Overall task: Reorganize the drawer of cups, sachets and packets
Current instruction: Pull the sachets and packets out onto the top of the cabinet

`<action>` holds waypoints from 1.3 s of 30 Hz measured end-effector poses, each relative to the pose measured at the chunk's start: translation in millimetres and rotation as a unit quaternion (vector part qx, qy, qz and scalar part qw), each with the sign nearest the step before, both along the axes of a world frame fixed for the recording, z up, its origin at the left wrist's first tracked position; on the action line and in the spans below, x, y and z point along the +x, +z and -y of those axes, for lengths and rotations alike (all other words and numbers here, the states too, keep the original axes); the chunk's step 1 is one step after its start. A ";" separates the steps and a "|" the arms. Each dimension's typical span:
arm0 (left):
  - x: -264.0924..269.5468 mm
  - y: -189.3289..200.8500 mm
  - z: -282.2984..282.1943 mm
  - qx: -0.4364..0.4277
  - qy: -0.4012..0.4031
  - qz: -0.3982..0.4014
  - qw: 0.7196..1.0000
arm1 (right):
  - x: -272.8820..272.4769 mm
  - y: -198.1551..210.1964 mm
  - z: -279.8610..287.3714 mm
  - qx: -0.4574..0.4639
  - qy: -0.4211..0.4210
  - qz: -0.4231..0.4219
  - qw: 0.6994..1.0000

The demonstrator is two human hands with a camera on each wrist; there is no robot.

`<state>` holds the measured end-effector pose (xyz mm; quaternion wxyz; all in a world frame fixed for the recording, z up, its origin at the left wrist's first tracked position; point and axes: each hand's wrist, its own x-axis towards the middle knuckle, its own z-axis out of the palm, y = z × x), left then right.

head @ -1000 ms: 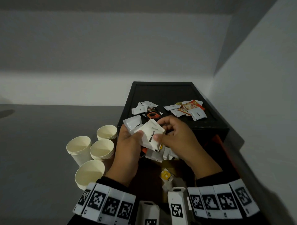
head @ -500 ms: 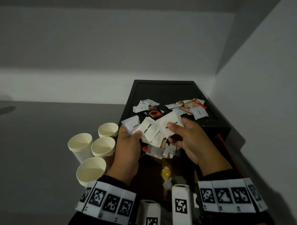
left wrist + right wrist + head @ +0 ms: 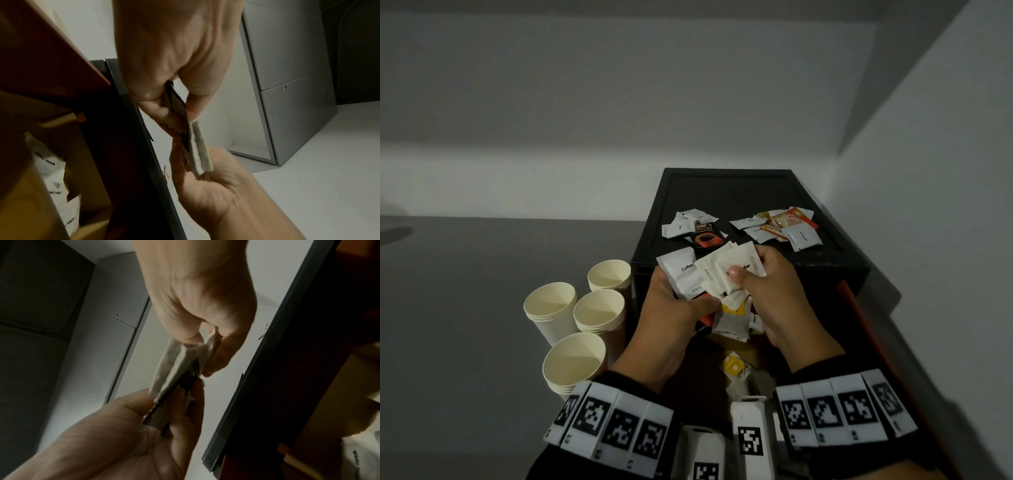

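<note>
Both hands hold a fanned bundle of sachets [image 3: 705, 274] above the open drawer [image 3: 861, 325]. My left hand [image 3: 688, 303] grips the bundle from below, thumb on top; a white "Coffee" sachet [image 3: 679, 267] shows at its left. My right hand [image 3: 751, 270] pinches the top white sachets between thumb and fingers. The left wrist view shows the sachets [image 3: 198, 149] edge-on between the two hands. In the right wrist view the same sachets [image 3: 174, 365] are held between them. A yellow sachet [image 3: 732, 366] lies in the drawer below.
Several stacks of paper cups [image 3: 599, 311] stand on the grey surface left of the black cabinet [image 3: 722, 192]. Two sorted piles lie on the cabinet top: white and dark coffee sachets [image 3: 693, 226], and white and orange ones [image 3: 784, 226]. A wall rises close on the right.
Half a second ago my right hand held a white sachet off to the right of the bundle. It is now back over the bundle, and both hands are nearer the cabinet top.
</note>
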<state>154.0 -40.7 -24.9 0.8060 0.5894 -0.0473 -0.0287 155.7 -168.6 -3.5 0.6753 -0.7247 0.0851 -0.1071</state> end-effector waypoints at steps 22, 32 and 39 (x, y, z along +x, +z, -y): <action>5.6 -2.0 -7.2 -0.062 0.051 -0.042 0.996 | -2.5 4.6 1.9 -0.011 -0.004 0.009 1.000; 4.0 2.5 -5.8 -0.107 0.040 -0.086 0.990 | -5.2 4.5 -7.9 -0.021 0.019 -0.019 0.999; 4.1 1.7 -9.5 -0.095 0.046 -0.043 0.994 | -2.2 15.2 10.3 0.156 -0.073 0.000 0.985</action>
